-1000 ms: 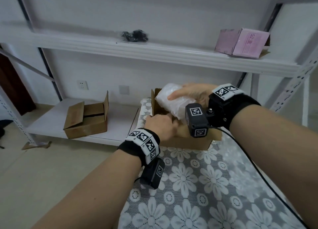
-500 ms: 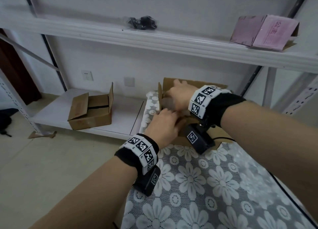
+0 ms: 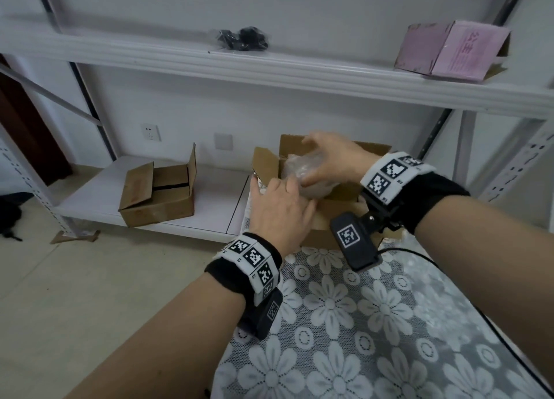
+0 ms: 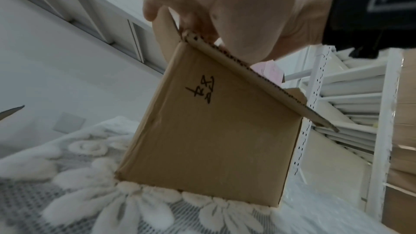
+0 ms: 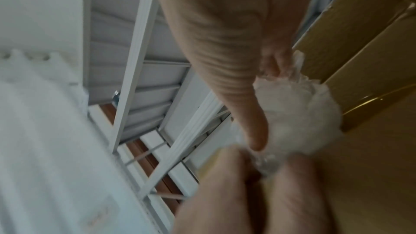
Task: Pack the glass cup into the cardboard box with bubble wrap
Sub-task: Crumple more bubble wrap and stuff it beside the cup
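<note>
While the left hand grips the cardboard box rim, the right hand clasps the bubble-wrapped cup at its opening.

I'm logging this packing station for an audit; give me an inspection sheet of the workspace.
surface: table under lace flower cloth, carrying the cardboard box.
job's things: cardboard box open, flaps apart; bubble-wrap bundle in its mouth; glass cup hidden.
clutter: second open carton on lower shelf; pink box and black bagged item on upper shelf.
grips: left hand holds the box's near rim; right hand clasps the bundle.
cables: black cable trails from right wrist camera across cloth.
surroundings: white shelving, wall socket, beige floor.
</note>
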The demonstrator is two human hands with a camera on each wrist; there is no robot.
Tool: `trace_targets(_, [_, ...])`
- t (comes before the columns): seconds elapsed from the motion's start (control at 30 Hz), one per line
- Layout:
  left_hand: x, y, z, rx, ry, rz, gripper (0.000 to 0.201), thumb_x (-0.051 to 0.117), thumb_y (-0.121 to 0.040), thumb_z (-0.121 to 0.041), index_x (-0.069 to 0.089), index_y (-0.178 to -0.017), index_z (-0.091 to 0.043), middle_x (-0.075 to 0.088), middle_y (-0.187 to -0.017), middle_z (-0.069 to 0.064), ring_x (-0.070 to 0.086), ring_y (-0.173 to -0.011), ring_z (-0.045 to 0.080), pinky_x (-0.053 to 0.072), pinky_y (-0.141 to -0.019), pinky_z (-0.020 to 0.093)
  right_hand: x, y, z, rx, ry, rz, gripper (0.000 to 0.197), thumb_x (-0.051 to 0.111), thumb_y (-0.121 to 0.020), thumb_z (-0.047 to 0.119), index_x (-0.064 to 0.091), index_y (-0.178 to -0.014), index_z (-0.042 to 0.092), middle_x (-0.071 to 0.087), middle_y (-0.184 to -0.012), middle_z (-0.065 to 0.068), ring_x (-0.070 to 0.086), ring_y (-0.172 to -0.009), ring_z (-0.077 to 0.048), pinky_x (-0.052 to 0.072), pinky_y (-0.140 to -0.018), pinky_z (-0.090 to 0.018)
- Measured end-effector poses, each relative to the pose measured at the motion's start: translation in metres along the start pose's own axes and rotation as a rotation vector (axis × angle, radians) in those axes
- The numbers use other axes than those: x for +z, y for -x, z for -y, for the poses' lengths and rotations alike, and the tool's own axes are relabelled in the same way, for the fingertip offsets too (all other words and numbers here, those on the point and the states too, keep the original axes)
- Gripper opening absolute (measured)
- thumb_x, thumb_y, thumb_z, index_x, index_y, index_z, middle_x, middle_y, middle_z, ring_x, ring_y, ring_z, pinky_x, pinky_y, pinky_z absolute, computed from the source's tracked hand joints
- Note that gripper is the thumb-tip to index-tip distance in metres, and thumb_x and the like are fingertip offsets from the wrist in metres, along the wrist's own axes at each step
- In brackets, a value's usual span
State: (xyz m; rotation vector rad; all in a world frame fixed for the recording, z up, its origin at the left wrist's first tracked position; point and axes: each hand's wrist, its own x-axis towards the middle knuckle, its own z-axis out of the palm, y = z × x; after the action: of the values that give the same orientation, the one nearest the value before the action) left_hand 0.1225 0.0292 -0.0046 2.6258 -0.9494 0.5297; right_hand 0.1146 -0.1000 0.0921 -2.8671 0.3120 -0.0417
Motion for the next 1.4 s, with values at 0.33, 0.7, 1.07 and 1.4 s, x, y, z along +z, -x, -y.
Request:
trace_targets(0.33, [0.011, 0.0, 0.01, -0.018, 0.201, -0.135, 0.038, 0.049, -0.089, -0.034, 0.049, -0.115, -0.008, 0.051, -0.123, 0.008, 0.052, -0.111, 0.023, 0.035, -0.103, 0.042, 0.045, -0.001, 0.011, -0.164, 0.167, 0.03, 0.022, 0.045, -0.092, 0.005, 0.065, -0.1, 0.009, 0.066, -0.103, -0.009, 0.063, -0.096, -0.028, 0.049, -0.088, -0.04])
trace_targets(0.7, [0.001, -0.005, 0.007, 0.072, -0.059, 0.127, 0.05, 0.017, -0.099, -0.042, 0.054, -0.128, -0.023, 0.059, -0.13, -0.009, 0.034, -0.137, 0.012, 0.0, -0.111, 0.063, 0.051, 0.021, -0.013, -0.144, 0.133, -0.217, 0.025, 0.048, -0.088, 0.008, 0.071, -0.095, 0.014, 0.071, -0.097, -0.008, 0.065, -0.094, -0.027, 0.049, -0.083, -0.035])
trace_targets(1.07, [-0.011, -0.035, 0.007, 0.025, -0.052, 0.556, 0.044, 0.018, -0.099, -0.023, 0.055, -0.119, -0.01, 0.055, -0.134, 0.007, 0.023, -0.142, 0.025, 0.025, -0.112, 0.05, 0.064, 0.01, -0.031, -0.25, 0.274, 0.166, 0.053, 0.021, -0.091, 0.028, 0.069, -0.098, 0.006, 0.065, -0.114, -0.012, 0.049, -0.12, -0.019, 0.013, -0.118, -0.038])
trace_targets(1.4, [-0.013, -0.023, -0.001, -0.112, 0.138, 0.405, 0.044, 0.024, -0.099, -0.034, 0.058, -0.12, -0.014, 0.048, -0.139, 0.0, 0.02, -0.141, 0.012, 0.021, -0.111, 0.057, 0.067, 0.045, -0.025, -0.148, 0.095, -0.073, 0.036, 0.035, -0.093, 0.023, 0.062, -0.113, 0.011, 0.058, -0.127, -0.011, 0.043, -0.126, -0.024, 0.02, -0.116, -0.046])
